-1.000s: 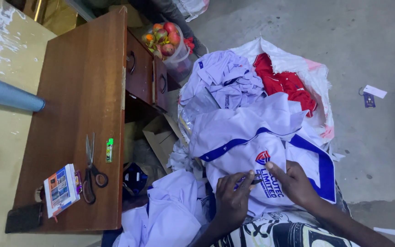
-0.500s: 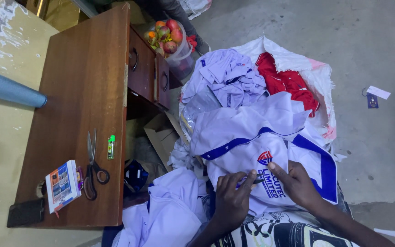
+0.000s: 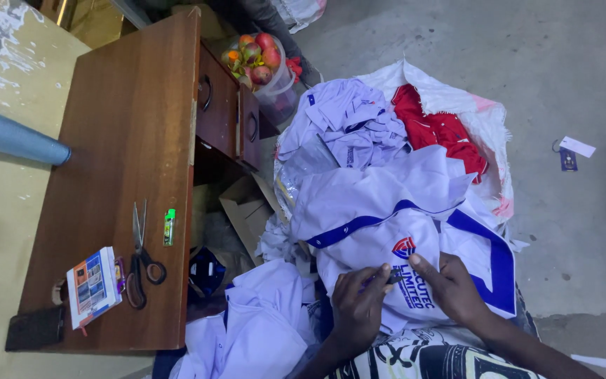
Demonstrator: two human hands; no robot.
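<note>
Both hands sit low in the view on a pale garment with blue trim (image 3: 415,210) draped over the lap. The left hand (image 3: 359,309) is curled, knuckles up, its fingertips pinched on a small dark tool (image 3: 393,276) (too small to tell what kind). The right hand (image 3: 450,284) lies just beside it, fingers bent and pressing down on the cloth by a printed red and blue badge (image 3: 404,246), index fingertip nearly touching the tool; it grips nothing that I can make out. The tool's short length runs roughly left to right between the two hands, its tip toward the right hand. The garment's long blue bands run diagonally, one up toward the left, one down toward the right. Behind it a white sack (image 3: 482,116) on the concrete floor (image 3: 569,63) holds more pale garments and one red garment (image 3: 440,130). Another pale garment (image 3: 261,330) lies at the lower left. On the brown table (image 3: 128,119) there are one pair of scissors (image 3: 139,256), blades pointing up the view, one small green lighter (image 3: 169,227), one small printed booklet (image 3: 92,286) and one dark phone (image 3: 34,328). One clear tub of fruit (image 3: 257,60) stands beyond the table's two drawers (image 3: 229,112).
</note>
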